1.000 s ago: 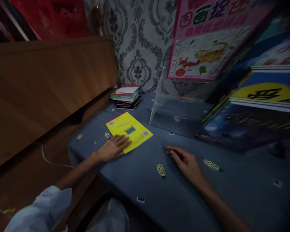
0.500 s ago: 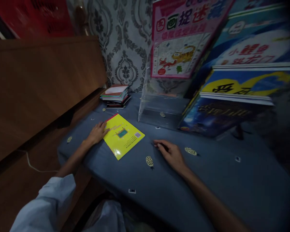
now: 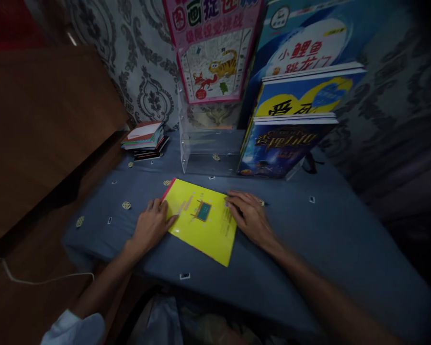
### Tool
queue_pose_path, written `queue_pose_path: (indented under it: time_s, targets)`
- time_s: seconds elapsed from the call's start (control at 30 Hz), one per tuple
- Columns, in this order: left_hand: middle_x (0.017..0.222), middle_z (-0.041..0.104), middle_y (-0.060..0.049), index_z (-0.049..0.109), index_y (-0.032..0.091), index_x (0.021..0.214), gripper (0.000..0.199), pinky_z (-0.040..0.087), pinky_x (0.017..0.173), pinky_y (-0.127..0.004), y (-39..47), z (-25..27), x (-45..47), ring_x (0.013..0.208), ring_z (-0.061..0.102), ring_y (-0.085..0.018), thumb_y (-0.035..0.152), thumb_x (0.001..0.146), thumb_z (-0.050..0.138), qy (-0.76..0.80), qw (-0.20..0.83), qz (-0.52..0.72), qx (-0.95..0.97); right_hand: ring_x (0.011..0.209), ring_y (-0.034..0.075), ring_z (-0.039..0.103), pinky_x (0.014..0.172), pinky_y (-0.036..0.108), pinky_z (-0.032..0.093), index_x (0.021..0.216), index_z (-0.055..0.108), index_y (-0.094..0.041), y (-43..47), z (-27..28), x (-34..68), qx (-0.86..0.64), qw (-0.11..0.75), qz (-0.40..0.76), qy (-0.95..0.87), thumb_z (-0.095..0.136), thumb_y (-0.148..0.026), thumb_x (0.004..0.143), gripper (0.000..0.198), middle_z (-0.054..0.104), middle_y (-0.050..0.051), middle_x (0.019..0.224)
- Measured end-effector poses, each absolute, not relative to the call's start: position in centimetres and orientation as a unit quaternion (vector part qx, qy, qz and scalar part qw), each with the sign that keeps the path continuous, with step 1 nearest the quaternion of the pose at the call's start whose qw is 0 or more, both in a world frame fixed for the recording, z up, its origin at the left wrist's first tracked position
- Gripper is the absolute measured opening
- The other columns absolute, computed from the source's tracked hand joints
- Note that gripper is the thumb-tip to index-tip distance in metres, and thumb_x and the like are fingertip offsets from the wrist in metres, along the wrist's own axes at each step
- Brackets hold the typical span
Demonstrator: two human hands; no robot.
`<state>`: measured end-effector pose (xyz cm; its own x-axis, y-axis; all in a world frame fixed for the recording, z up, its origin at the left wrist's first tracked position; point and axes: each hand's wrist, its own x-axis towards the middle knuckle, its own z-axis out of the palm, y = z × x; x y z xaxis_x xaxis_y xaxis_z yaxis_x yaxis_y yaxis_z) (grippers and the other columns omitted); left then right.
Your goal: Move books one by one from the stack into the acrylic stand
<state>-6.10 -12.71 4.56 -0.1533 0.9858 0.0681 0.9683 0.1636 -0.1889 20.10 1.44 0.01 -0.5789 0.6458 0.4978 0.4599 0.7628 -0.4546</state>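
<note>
A thin yellow book (image 3: 190, 235) with a small green chalkboard picture and a red strip along its left edge lies on the cloth-covered table (image 3: 309, 249). My left hand (image 3: 153, 223) grips its left edge, thumb on top of the cover and fingers bent at the side. At the upper right corner, my right hand (image 3: 249, 215) closes over the book with curled fingers, covering part of the print there. The undersides of both hands are hidden.
Behind the book stands a clear acrylic rack (image 3: 211, 165) with a pink picture book (image 3: 215, 57) and, to the right, several blue books (image 3: 280, 146). A stack of small books (image 3: 145, 139) sits at the back left, near a wooden panel (image 3: 50, 124).
The yellow book has moved right and turned clockwise with my left hand on it. My right hand, apart from it before, now holds its corner. The view has shifted right.
</note>
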Motion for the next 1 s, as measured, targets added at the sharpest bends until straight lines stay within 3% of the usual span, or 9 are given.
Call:
queue_pose_path:
  time_s: [0.13,0.33,0.57,0.83,1.0]
  targets:
    - [0.119,0.06,-0.017,0.063,0.017,0.111,0.039,0.057,0.073,-0.035,-11.5,4.9,-2.4,0.111,0.059,-0.029,0.051,0.099,0.05,-0.731,0.048,0.034,-0.68,0.112,0.029,0.066,0.099,0.049,0.048,0.104,0.074,-0.022,2.0,-1.0,21.3,-0.306,0.331,0.097,-0.888,0.043,-0.034,0.096,0.034,0.074,0.012,0.114]
    - [0.107,0.063,-0.015,0.066,0.012,0.108,0.036,0.056,0.068,-0.034,-9.3,5.2,-0.4,0.102,0.063,-0.027,0.039,0.103,0.043,-0.667,0.02,0.05,-0.743,0.115,0.033,0.065,0.098,0.051,0.049,0.113,0.07,-0.02,2.8,-3.7,20.7,-0.275,0.327,0.041,-0.903,0.041,-0.044,0.096,0.042,0.071,0.017,0.119]
    - [0.116,0.064,-0.017,0.064,0.009,0.115,0.041,0.054,0.087,-0.039,-8.7,4.4,-1.0,0.111,0.061,-0.028,0.043,0.102,0.045,-0.648,0.063,0.025,-0.759,0.117,0.035,0.064,0.098,0.053,0.051,0.121,0.066,-0.016,2.4,-3.8,20.7,-0.261,0.305,-0.027,-0.915,0.031,-0.045,0.099,0.051,0.069,0.019,0.123]
    - [0.147,0.051,-0.022,0.047,0.005,0.14,0.062,0.044,0.107,-0.042,-6.9,3.7,-2.9,0.137,0.048,-0.03,0.053,0.101,0.045,-0.651,0.046,-0.005,-0.758,0.117,0.034,0.065,0.098,0.051,0.052,0.122,0.067,-0.015,2.7,-3.6,20.8,-0.244,0.292,-0.051,-0.923,0.03,-0.045,0.1,0.052,0.071,0.019,0.122]
    - [0.148,0.051,-0.021,0.048,0.004,0.139,0.056,0.041,0.111,-0.039,-4.8,3.3,-3.6,0.139,0.047,-0.028,0.047,0.103,0.042,-0.646,0.05,-0.017,-0.762,0.113,0.033,0.067,0.094,0.05,0.053,0.12,0.066,-0.015,2.8,-3.9,20.8,-0.232,0.301,-0.075,-0.922,0.03,-0.043,0.101,0.049,0.072,0.017,0.12]
